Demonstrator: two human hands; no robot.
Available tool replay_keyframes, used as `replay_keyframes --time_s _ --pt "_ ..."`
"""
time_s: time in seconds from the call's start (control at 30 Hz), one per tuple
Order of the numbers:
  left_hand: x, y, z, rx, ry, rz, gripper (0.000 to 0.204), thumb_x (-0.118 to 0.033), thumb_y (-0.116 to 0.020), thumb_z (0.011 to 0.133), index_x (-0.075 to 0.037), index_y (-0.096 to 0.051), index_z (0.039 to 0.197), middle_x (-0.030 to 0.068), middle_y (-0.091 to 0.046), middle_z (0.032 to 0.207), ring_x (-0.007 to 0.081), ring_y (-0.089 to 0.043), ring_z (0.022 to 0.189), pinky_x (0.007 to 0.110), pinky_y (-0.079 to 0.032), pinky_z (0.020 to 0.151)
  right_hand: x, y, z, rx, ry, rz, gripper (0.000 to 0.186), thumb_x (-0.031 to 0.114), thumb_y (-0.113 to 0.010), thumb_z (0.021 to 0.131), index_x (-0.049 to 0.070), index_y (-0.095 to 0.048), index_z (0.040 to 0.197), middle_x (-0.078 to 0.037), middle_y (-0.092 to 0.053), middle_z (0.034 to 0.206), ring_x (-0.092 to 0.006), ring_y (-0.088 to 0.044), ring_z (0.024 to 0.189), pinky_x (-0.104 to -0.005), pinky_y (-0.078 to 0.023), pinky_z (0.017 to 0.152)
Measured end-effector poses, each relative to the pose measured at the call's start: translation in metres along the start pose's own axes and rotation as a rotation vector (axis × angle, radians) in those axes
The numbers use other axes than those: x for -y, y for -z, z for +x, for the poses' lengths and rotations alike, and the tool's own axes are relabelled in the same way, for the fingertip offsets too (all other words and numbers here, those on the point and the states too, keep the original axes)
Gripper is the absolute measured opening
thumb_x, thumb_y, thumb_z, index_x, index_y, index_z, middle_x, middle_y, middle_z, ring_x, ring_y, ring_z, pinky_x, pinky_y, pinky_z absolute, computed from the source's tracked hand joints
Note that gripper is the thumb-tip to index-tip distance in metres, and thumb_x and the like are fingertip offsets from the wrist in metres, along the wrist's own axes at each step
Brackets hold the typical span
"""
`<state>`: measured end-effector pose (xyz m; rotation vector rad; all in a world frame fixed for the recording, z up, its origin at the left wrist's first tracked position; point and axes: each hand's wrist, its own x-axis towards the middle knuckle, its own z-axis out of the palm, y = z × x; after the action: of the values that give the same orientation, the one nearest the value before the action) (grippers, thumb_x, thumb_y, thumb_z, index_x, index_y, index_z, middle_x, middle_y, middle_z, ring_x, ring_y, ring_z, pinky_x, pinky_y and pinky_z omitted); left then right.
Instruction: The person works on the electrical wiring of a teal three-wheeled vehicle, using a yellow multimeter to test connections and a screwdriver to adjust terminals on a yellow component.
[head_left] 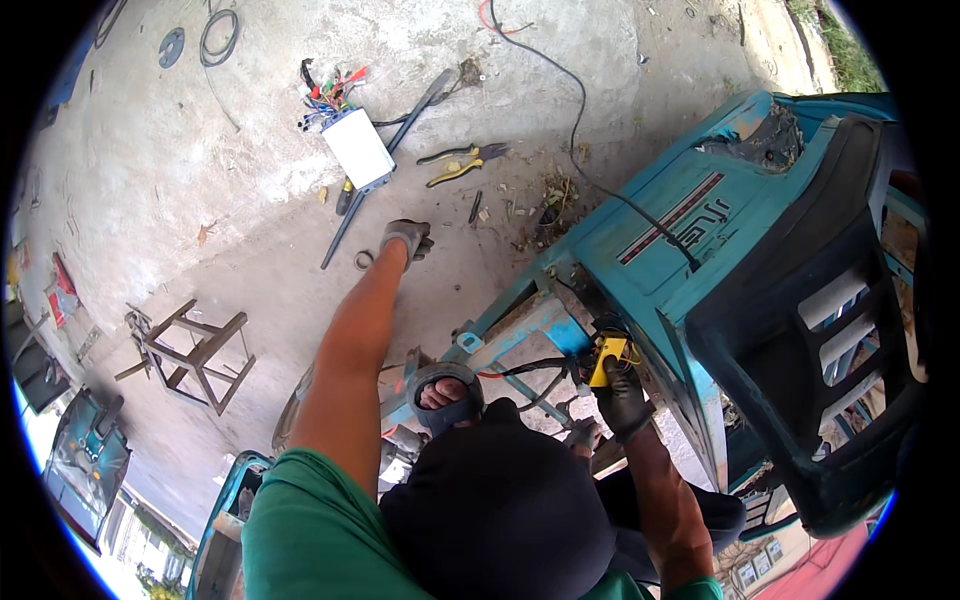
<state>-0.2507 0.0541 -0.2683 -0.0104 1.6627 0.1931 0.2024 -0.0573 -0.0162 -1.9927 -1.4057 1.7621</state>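
Note:
My left hand [407, 240], in a grey glove, reaches far out over the concrete floor with its fingers bent down; whether it holds anything is not clear. A small metal ring [362, 261] lies just beside it, and a long dark metal bar [372, 188] runs past it. My right hand [622, 395], in a black glove, grips a small yellow tool [606, 359] against the wiring under the teal vehicle body [670, 215]. Black and red wires [520, 368] run from there along the light blue frame [520, 325].
A white controller box with coloured wires [356, 146], yellow-handled pliers [458, 165] and a black cable [578, 110] lie on the floor ahead. A small metal stool [197, 350] stands at left. A black seat [815, 320] rises at right. My sandalled foot [445, 393] rests below.

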Motion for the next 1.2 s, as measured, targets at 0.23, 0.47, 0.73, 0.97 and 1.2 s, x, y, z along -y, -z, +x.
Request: replay_keyframes --time_s 0.23,0.47,0.73,0.97,1.2 --pt "0.042 -0.038 0.046 0.005 0.092 -0.076 0.024 -0.03 -0.064 0.097 -0.008 -0.068 0.103 0.01 -0.075 0.088 0.022 -0.069 0.065 0.038 -0.057 0.063 -0.001 0.001 -0.007 0.008 -0.232 0.249 0.026 0.022 -0.053 0.11 0.001 -0.062 0.122 -0.004 -0.066 0.11 -0.0106 -0.062 0.102 -0.0263 -0.05 0.092" --pt "0.01 -0.053 0.09 -0.077 0.232 -0.098 0.027 -0.038 -0.06 0.1 -0.014 -0.069 0.108 0.0077 -0.076 0.094 0.0254 -0.072 0.069 0.044 -0.054 0.061 0.046 -0.008 -0.003 -0.095 -0.461 0.54 0.026 0.024 -0.056 0.109 0.001 -0.066 0.113 -0.003 -0.066 0.095 -0.0095 -0.06 0.087 -0.027 -0.051 0.079" --pt "0.036 -0.061 0.142 -0.15 0.154 -0.055 0.024 -0.029 -0.059 0.099 -0.009 -0.069 0.109 0.0121 -0.072 0.083 0.0263 -0.07 0.067 0.045 -0.049 0.056 0.057 -0.013 0.0 -0.266 -0.624 0.884 0.024 0.027 -0.062 0.106 0.005 -0.066 0.114 -0.001 -0.067 0.098 -0.0093 -0.064 0.089 -0.0238 -0.053 0.077" --pt "0.014 -0.05 0.101 -0.077 0.221 -0.028 0.029 -0.035 -0.061 0.099 -0.009 -0.071 0.106 0.0131 -0.075 0.081 0.028 -0.071 0.059 0.044 -0.053 0.052 0.029 -0.005 -0.007 -0.154 -0.574 0.947 0.035 0.022 -0.055 0.108 0.008 -0.055 0.14 -0.003 -0.065 0.126 -0.0146 -0.06 0.117 -0.0303 -0.046 0.106" --pt "0.024 -0.058 0.111 -0.035 0.278 -0.028 0.028 -0.038 -0.062 0.098 -0.012 -0.071 0.106 0.0128 -0.075 0.081 0.0272 -0.07 0.057 0.046 -0.054 0.053 0.04 -0.003 -0.007 -0.131 -0.454 0.579 0.031 0.022 -0.056 0.108 0.006 -0.059 0.134 -0.003 -0.067 0.119 -0.0134 -0.063 0.111 -0.0291 -0.049 0.099"
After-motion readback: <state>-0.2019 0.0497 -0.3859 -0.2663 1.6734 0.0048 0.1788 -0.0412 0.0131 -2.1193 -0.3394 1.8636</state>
